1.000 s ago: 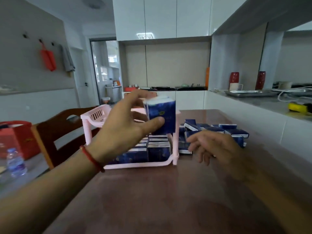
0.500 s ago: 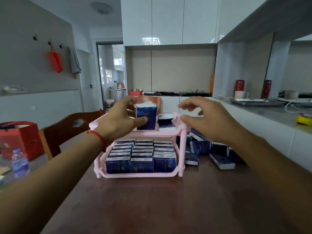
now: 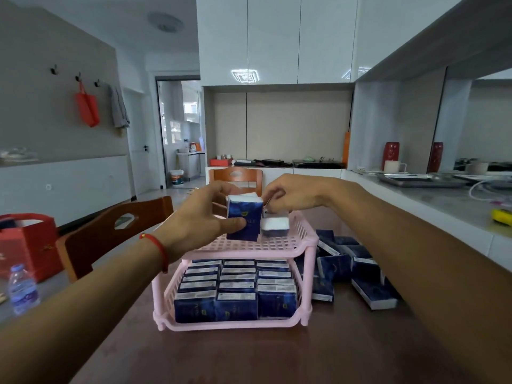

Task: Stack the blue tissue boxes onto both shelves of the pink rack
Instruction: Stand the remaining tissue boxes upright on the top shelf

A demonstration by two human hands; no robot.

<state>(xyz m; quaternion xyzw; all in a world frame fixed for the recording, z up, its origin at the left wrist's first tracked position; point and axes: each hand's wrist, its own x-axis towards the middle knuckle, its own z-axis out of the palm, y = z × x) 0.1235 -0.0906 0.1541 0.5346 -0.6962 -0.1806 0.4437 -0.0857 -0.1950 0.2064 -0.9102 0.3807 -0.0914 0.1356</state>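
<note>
The left hand [image 3: 202, 223] grips an upright blue tissue box [image 3: 245, 218], thumb on the front face and fingers curled behind it, just above the top shelf [image 3: 279, 243] of the pink rack [image 3: 235, 324]. A red string bracelet [image 3: 158, 249] sits on this wrist. The gold print on the held box is too blurred to read.

The right hand [image 3: 293, 194] reaches over the back of the same shelf, fingers bent down at a second tissue box [image 3: 274, 226] that stands beside the first; I cannot tell if the fingers pinch it or only touch it.

The lower shelf [image 3: 230, 286] is filled with 3 rows of blue boxes standing close together. Their white labels carry small print that is not readable.

To the right of the rack, a loose pile of blue boxes [image 3: 349, 273] lies on the brown tabletop [image 3: 249, 356].

Further left are a wooden chair [image 3: 110, 231], a water bottle [image 3: 21, 289] and a red gift box [image 3: 30, 242].
</note>
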